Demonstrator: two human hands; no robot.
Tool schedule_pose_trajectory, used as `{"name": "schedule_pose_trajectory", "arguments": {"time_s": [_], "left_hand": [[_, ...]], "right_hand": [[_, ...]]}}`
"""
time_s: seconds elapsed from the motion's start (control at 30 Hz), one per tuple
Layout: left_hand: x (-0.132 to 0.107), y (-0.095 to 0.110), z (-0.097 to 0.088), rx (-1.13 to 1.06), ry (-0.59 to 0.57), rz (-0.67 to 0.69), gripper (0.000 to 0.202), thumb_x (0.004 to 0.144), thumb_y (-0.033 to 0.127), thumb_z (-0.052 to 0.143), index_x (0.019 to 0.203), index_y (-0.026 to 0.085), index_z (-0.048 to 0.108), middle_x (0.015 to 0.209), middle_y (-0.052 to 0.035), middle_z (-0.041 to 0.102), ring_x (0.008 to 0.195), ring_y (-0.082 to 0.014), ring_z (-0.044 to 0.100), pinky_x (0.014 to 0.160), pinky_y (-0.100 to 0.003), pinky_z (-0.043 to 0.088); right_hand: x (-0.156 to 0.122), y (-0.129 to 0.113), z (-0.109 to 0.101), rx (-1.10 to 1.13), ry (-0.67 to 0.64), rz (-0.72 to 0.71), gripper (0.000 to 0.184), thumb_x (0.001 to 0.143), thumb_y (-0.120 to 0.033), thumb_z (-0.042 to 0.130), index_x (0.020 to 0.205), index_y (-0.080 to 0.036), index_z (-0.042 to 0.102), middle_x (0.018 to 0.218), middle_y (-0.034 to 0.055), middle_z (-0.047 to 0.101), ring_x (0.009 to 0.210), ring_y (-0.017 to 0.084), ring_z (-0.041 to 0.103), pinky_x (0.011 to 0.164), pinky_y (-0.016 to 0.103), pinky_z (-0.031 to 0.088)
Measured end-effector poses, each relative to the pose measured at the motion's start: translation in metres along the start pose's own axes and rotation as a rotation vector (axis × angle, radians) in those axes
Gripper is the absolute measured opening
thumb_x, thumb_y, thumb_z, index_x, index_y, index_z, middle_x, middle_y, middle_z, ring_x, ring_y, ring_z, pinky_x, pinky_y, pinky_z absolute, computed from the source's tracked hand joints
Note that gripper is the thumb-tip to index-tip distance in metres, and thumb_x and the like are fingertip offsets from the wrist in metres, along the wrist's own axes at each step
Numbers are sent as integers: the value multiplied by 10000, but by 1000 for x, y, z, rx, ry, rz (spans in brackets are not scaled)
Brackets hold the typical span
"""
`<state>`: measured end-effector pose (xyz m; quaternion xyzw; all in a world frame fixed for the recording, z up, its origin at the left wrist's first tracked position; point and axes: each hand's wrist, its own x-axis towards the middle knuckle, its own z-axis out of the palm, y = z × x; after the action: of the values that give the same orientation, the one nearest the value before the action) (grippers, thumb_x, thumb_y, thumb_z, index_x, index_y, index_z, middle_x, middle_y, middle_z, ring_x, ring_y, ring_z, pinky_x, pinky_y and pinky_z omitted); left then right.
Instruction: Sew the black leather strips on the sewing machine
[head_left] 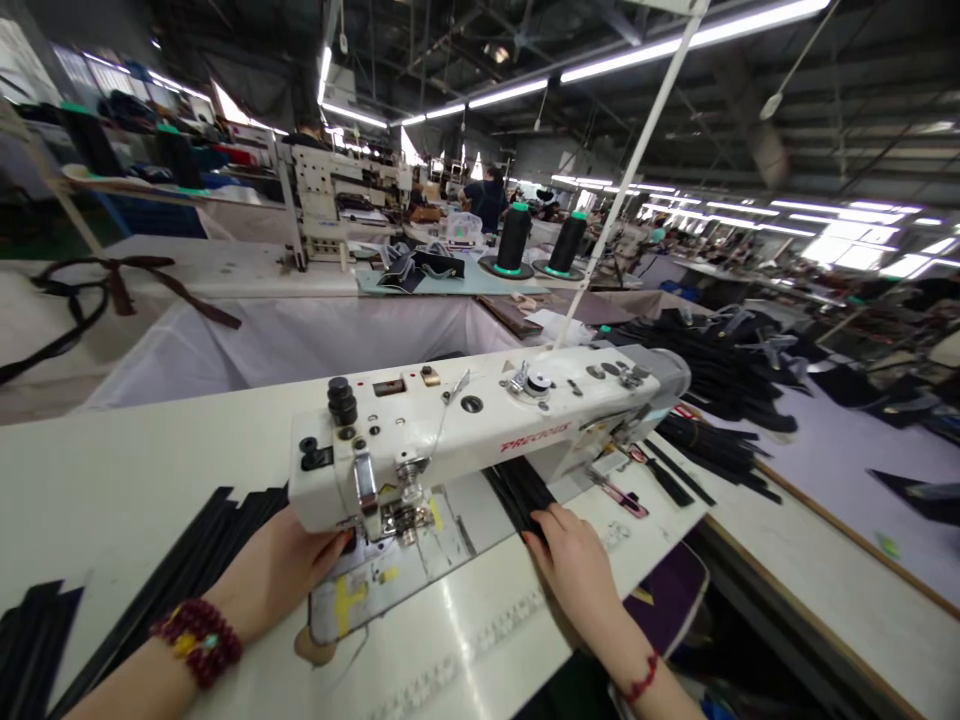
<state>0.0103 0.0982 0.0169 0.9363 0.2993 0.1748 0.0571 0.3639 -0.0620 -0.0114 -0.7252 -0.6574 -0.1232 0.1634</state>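
A white sewing machine (480, 410) with red lettering stands across the white tabletop. My left hand (289, 565) is beside its needle area, left of the presser foot (405, 520). Its thumb and finger come together around something dark and small; the machine head hides the other fingers. Under the machine arm lies a bundle of black strips (519, 485). My right hand (574, 560) grips the near end of that bundle, fingers curled over it. More long black strips (180, 560) lie beneath and behind my left forearm.
Another pile of black strips (34, 630) sits at the left edge. Thread snips with pink handles (624, 500) lie right of the machine. Two black thread cones (514, 240) stand behind. Black cut pieces (720, 370) cover the right table. A person (486, 198) is farther back.
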Motion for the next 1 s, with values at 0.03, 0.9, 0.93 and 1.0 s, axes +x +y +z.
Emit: {"name": "schedule_pose_trajectory", "arguments": {"time_s": [0.03,0.9,0.93,1.0], "left_hand": [[-7,-2,-5,23,-20,-8,345,977,276,403,853,249,724,907,-50,770,997,-262,702,999,-420,520],[-67,85,4,91,45,81,453,949,169,519,1397,209,566,1444,-73,603,1269,-212,614,1129,-360,467],[-69,87,5,83,51,67,473,952,164,512,1422,207,544,1462,-75,587,1269,-213,615,1118,-354,479],[-72,92,7,55,62,31,515,956,153,503,1466,218,497,1481,-72,568,1269,-211,617,1104,-346,495]], "right_hand": [[-2,-3,1,15,-10,-5,168,1012,-237,493,1016,-191,654,926,71,654,815,247,650,708,360,482],[-40,-27,-23,243,213,-33,241,1067,-323,413,969,-218,607,869,69,669,751,197,690,631,281,521],[-46,-37,-28,272,234,-115,169,1056,-285,465,1006,-216,611,853,58,673,737,183,685,648,268,517],[-60,-64,-32,328,294,-311,106,1024,-207,522,1036,-212,628,761,32,662,654,170,652,646,273,505]]}}
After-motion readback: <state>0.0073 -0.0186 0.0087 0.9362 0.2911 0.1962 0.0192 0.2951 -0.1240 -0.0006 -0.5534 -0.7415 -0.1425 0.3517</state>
